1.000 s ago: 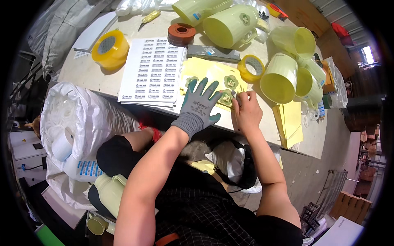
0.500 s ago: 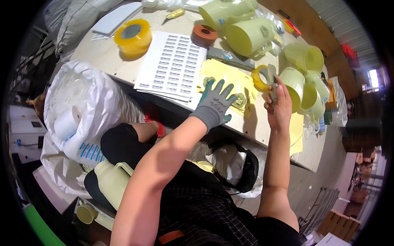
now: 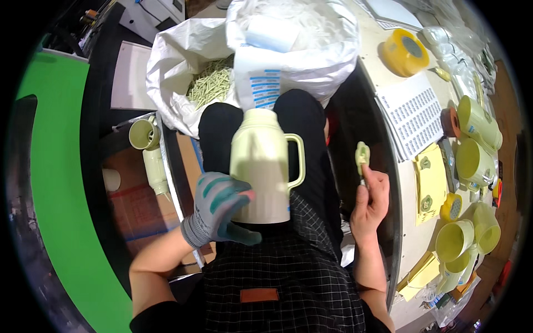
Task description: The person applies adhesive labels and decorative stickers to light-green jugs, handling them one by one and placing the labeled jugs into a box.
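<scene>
A pale green jug (image 3: pixel 259 166) with a side handle lies across my lap, its narrow neck pointing away from me. My left hand (image 3: pixel 219 208), in a grey glove with green-coated fingers, is at the jug's lower left side. Its fingers are curved but apart from the thumb, and overlap the jug; whether they press on it I cannot tell. My bare right hand (image 3: pixel 371 200) is raised to the right of the jug, between it and the table edge. Thumb and index finger pinch a small pale green flower-shaped piece (image 3: pixel 362 155) by its lower end.
On the table at right are yellow sheets (image 3: pixel 428 183) with flower-shaped pieces, printed label sheets (image 3: pixel 413 114), a yellow tape roll (image 3: pixel 405 53) and several green jug bodies (image 3: pixel 476 164). White sacks (image 3: pixel 294 75) stand ahead of my knees. At left, a carton (image 3: pixel 150 222) holds more green parts.
My view has swung left from the table to my lap. My left hand has left the yellow sheets and come to the jug. The right hand has moved off the table, still pinching a piece.
</scene>
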